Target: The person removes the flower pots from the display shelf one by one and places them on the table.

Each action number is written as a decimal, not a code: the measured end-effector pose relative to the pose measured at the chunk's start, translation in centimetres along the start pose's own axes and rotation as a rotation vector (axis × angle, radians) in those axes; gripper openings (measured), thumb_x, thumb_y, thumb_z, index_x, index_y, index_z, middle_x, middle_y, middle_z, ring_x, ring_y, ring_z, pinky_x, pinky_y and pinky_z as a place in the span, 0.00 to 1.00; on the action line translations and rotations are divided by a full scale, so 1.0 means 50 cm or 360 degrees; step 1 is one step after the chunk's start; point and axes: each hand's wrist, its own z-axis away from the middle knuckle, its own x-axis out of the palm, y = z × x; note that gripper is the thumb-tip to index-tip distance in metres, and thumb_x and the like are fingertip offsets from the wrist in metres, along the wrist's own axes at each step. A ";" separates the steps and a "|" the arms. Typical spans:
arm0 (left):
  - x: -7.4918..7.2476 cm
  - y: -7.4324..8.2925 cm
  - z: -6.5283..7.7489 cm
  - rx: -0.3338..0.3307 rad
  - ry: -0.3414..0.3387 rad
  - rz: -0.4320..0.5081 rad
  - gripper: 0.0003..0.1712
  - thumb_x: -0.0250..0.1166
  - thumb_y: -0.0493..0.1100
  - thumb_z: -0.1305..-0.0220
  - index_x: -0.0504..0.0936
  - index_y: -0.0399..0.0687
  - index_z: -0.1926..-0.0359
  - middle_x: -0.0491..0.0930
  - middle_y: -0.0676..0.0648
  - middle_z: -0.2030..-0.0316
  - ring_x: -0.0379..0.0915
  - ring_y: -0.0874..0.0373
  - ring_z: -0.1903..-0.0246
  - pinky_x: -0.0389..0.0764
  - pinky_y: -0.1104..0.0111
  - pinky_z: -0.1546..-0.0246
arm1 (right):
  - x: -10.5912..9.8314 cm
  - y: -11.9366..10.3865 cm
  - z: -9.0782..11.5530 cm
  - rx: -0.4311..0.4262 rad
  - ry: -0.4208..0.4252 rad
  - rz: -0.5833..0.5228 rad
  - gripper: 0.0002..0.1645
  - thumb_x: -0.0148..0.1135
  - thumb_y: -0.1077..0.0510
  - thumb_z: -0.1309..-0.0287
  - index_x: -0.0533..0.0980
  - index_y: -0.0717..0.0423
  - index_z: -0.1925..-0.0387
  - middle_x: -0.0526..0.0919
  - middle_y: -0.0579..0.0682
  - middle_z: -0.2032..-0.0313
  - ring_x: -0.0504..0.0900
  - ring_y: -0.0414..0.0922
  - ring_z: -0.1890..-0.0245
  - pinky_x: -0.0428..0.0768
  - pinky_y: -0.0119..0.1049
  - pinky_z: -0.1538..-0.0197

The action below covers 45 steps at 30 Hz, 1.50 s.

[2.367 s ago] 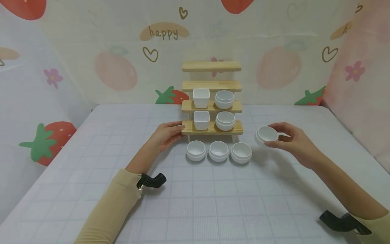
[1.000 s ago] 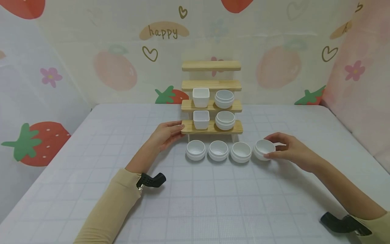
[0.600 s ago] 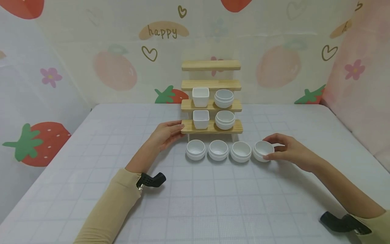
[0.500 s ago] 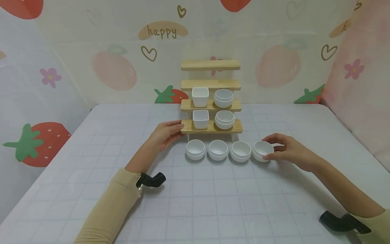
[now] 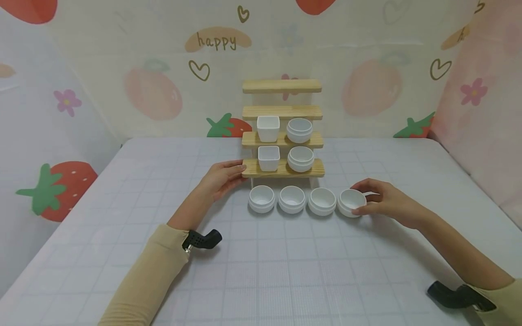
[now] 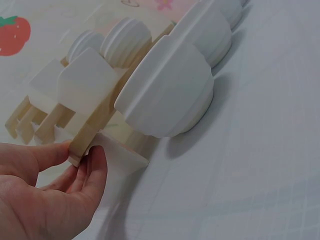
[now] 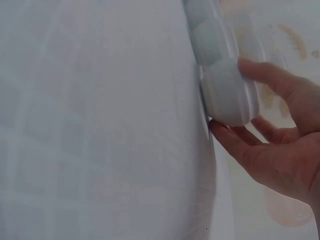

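Note:
My left hand (image 5: 220, 181) pinches the left end of the lowest board of a stepped wooden display shelf (image 5: 285, 174). In the left wrist view the thumb lies on top of that board (image 6: 82, 142) and the fingers curl beneath. My right hand (image 5: 389, 203) grips a small round white bowl (image 5: 349, 201) by its right side, thumb at the front and fingers behind. That bowl sits on the table as the rightmost of a row, beside three like bowls: a left one (image 5: 262, 199), a middle one (image 5: 292, 199) and another (image 5: 322, 202). The right wrist view shows the gripped bowl (image 7: 227, 95) from the side.
The lowest board carries a square white cup (image 5: 268, 158) and a round bowl (image 5: 301, 159); the board above carries another square cup (image 5: 268, 128) and round bowl (image 5: 299, 130). The two top boards are bare. A patterned cloth (image 5: 102, 45) hangs behind the table (image 5: 253, 280).
My right hand has brought its bowl down and slightly left, from above the table to the right end of the row, and now barely moves. The left hand stays on the shelf.

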 end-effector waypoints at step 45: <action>0.001 0.002 0.005 0.0010 -0.0001 -0.0001 0.31 0.56 0.32 0.20 0.62 0.30 0.22 0.65 0.32 0.25 0.73 0.49 0.37 0.86 0.77 0.56 | -0.030 -0.031 0.001 -0.0088 -0.0020 0.0127 0.35 0.69 0.60 0.31 0.68 0.66 0.29 0.73 0.66 0.32 0.78 0.62 0.34 0.82 0.26 0.44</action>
